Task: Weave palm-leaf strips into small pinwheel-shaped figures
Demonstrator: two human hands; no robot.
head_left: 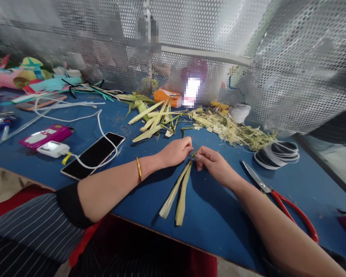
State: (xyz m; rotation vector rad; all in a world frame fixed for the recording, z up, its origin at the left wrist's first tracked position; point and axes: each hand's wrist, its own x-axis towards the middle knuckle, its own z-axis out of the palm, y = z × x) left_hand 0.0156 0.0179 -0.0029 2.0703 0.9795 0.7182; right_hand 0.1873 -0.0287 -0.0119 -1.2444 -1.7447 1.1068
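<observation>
My left hand [176,151] and my right hand [212,163] meet over the blue table [219,219], both pinched on the top end of a pair of pale green leaf strips [177,192]. The strips hang down toward the table's front edge, splayed apart at their lower ends. A gold bangle [138,169] sits on my left wrist. What the fingertips do at the strips' tip is too small to see.
Red-handled scissors [279,198] lie right of my right arm. A coil of white and black band [276,154] sits behind them. Loose leaf strips [155,119] and shredded scraps [233,129] lie farther back. A phone [93,154] with white cable lies at left.
</observation>
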